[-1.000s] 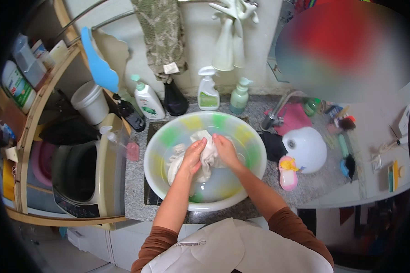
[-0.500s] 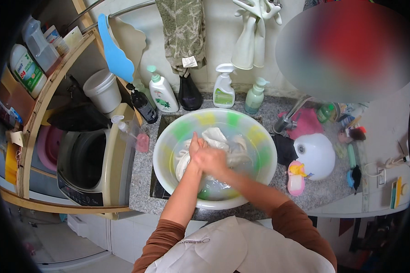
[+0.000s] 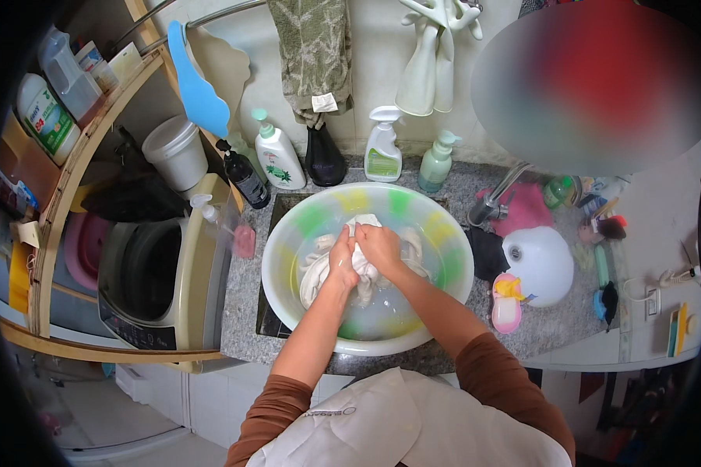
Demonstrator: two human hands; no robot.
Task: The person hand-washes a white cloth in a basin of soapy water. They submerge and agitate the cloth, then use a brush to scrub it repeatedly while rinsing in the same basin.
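Left hand (image 3: 343, 261) and right hand (image 3: 378, 247) grip bunched white cloth (image 3: 362, 275) between them — below, the basin (image 3: 374, 347) presumably keeps its drips contained

Cloth (image 3: 314, 283) off-wht; basin (image 3: 382, 347) wht w/ grn & ylw patches; towel (image 3: 311, 58) olive-grn w/ paler pattern; counter (image 3: 245, 302) gry, speckled; sleeves (image 3: 491, 375) brn; bucket (image 3: 177, 156) wht.

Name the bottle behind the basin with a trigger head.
The white spray bottle, immediately left of the green pump bottle; of those, only it shows a trigger head.
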